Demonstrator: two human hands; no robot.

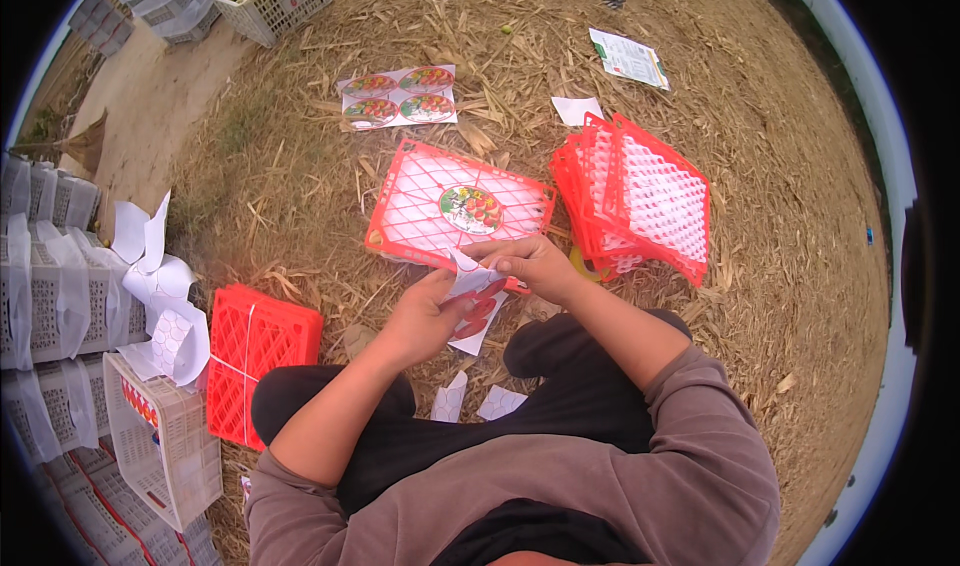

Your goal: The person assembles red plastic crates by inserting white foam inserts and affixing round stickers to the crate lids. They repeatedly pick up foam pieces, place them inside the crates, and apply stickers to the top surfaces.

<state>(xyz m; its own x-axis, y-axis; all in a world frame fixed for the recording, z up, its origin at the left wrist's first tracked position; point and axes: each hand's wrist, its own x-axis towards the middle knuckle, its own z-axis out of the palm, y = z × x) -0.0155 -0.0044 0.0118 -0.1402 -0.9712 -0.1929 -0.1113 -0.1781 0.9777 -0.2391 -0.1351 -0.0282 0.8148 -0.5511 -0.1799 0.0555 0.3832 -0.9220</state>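
Between my knees, my left hand (422,318) grips the lower left side of a sheet of stickers (484,311) with red printed labels. My right hand (532,266) pinches the upper edge of the same sheet, where the white paper curls up. Just beyond both hands lies a red plastic lattice lid (410,201) with a white lining, flat on the straw. An oval fruit label (471,210) sits on its middle. Right of it, several similar red lids (660,198) are piled unevenly.
Another sheet of oval labels (398,97) lies farther off. At my left are a strapped stack of red lattice lids (262,351), a white crate (190,446), crumpled backing paper (178,331) and grey crates (60,296). A crate of fruit (272,6) stands far left.
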